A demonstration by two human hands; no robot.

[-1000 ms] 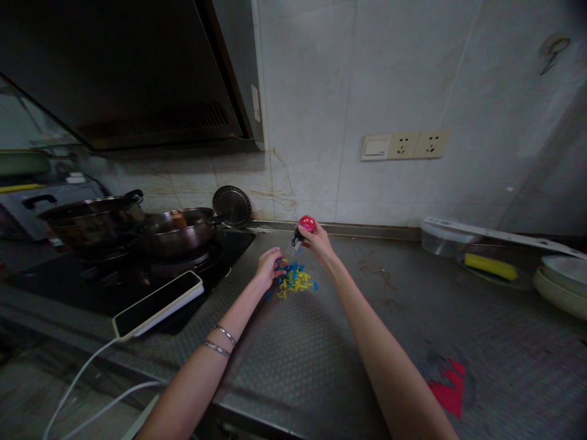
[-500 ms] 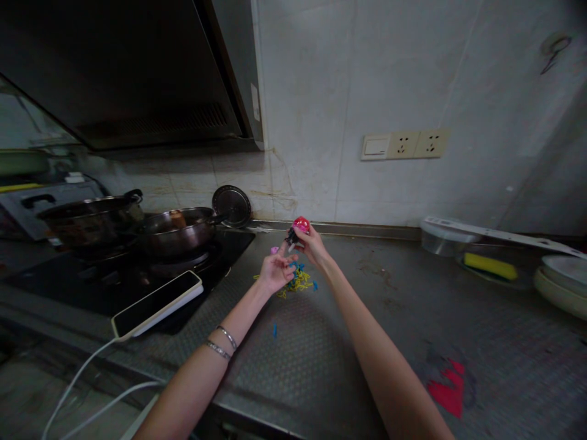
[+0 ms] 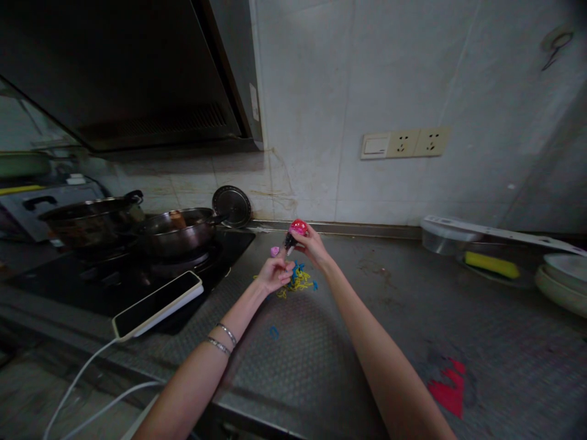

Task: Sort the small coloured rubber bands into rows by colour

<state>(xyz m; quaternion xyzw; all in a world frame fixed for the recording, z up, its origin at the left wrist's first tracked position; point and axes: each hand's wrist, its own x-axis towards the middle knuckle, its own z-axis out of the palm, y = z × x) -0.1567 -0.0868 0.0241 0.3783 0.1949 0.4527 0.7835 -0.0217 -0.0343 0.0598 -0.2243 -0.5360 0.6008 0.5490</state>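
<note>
My right hand (image 3: 312,243) is closed on a small toy-like object (image 3: 298,227) with a shiny red and pink round top and a black part below. Just to the left, my left hand (image 3: 274,273) has one finger raised toward the black part, its other fingers loosely curled. Whether that fingertip touches is too blurred to tell. Under both hands lies a pile of yellow and blue rubber bands (image 3: 300,281), partly hidden by my left hand. A pink piece (image 3: 274,251) sits behind it. One blue band (image 3: 274,332) lies nearer the front.
To the left, a phone (image 3: 158,304) with a white cable overlaps the black stove, which bears a pot (image 3: 89,223) and a pan (image 3: 178,235). A yellow sponge (image 3: 491,265), plastic tub (image 3: 443,239) and stacked bowls (image 3: 562,284) stand right. Red scrap (image 3: 449,389) lies front right.
The red-topped object has shifted slightly left in my right hand. My left hand has dropped a little, its fingers more curled. The front blue band now shows as a loop rather than a line.
</note>
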